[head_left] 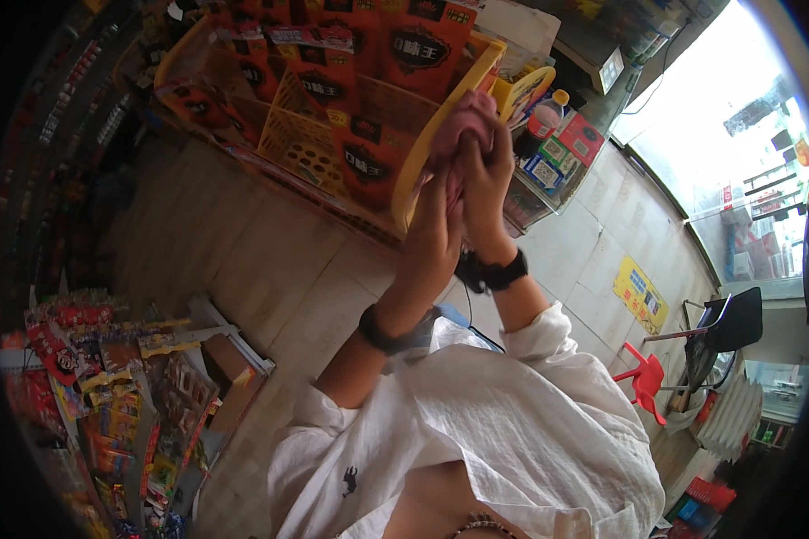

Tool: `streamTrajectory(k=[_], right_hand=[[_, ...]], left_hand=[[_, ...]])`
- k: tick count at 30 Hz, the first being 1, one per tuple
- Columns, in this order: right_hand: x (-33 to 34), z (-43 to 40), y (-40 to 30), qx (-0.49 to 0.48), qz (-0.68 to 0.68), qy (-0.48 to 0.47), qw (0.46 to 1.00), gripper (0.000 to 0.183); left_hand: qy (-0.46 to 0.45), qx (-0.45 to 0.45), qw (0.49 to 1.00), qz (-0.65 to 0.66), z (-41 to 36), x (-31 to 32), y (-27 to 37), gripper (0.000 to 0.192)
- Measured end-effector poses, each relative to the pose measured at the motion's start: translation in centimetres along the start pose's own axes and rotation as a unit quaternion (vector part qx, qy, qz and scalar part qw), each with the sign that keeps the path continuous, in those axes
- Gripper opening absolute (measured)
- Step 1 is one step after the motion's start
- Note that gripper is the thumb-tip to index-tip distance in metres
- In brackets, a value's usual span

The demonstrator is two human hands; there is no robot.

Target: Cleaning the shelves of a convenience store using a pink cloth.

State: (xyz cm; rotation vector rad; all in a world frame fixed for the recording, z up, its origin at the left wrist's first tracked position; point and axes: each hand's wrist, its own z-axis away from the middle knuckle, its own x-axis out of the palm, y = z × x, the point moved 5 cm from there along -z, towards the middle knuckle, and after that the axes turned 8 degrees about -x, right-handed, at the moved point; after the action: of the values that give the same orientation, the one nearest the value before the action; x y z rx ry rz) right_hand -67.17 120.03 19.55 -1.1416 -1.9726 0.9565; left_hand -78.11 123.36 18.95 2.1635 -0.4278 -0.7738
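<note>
A bunched pink cloth [468, 124] is held in both hands at the right end of a yellow plastic display rack [414, 195]. My right hand [491, 172] grips the upper bulk of the cloth. Just below and to the left, my left hand [435, 222] closes around its lower, twisted part. The cloth overlaps the rack's yellow end panel in the view; whether it touches cannot be told. Orange-red packets [367, 162] stand in the rack's compartments, beside a perforated yellow basket section [303, 151]. Each wrist wears a black band.
Right of the rack, a glass counter [566, 192] carries a dark drink bottle [543, 124] with a yellow cap and several printed code cards. Snack shelves [114, 404] stand at lower left. A red plastic stool [642, 384] and a black chair [728, 323] are at right.
</note>
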Motion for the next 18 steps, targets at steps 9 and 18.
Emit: streamTrajectory(k=[9,18], right_hand=[[-1.0,4.1,1.0,0.027,0.035,-0.095,0.994,0.033],[-0.7,7.4,6.9,0.269,-0.093,-0.041,0.958,0.035]], left_hand=[[-0.088,-0.127,0.988,0.029,2.7,-1.8,-1.1,0.03],[-0.058,-0.18,0.98,0.06,5.9,1.0,-5.1,0.036]])
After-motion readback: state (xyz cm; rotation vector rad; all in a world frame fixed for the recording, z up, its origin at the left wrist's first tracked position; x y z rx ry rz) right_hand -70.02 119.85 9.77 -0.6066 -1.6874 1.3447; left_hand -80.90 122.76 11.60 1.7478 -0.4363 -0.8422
